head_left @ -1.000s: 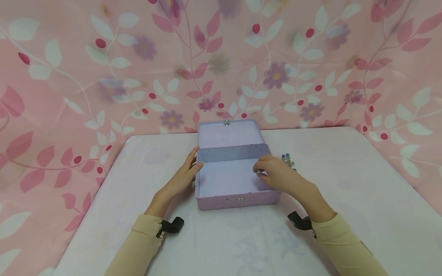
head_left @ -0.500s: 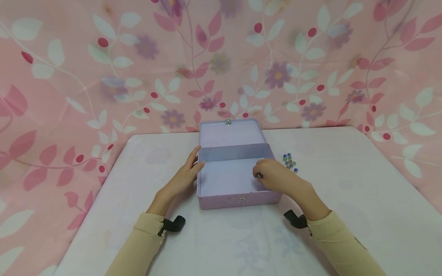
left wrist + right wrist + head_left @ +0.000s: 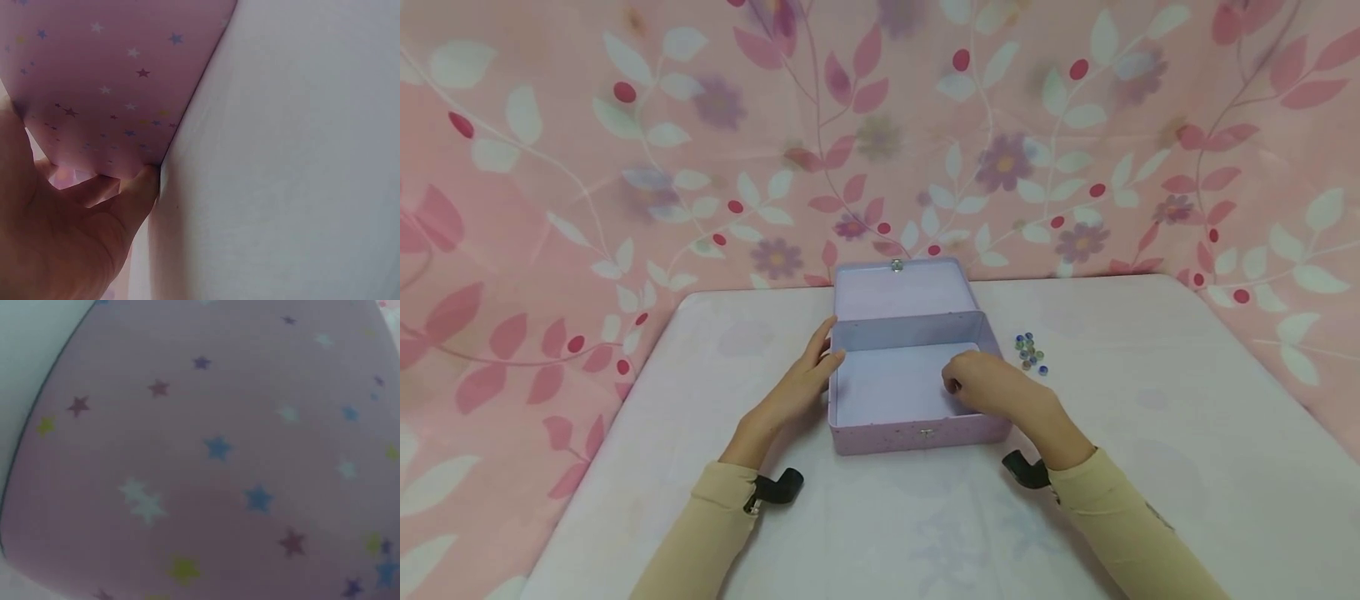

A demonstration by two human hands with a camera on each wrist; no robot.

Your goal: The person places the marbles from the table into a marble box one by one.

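A pink floral cloth (image 3: pixel 880 125) hangs behind the white-covered desk (image 3: pixel 1210 433), where a star-printed purple-pink box (image 3: pixel 880 438) stands, its lid (image 3: pixel 902 293) tilted back at the far side. The left hand (image 3: pixel 799 385) has its fingers spread against the box's left side, thumb at the rim. The right hand (image 3: pixel 996 385) is over the box's right part, fingers curled narrow; whether they hold anything I cannot tell. Small glass marbles (image 3: pixel 1031 351) lie clustered on the desk just beside the box's right side.
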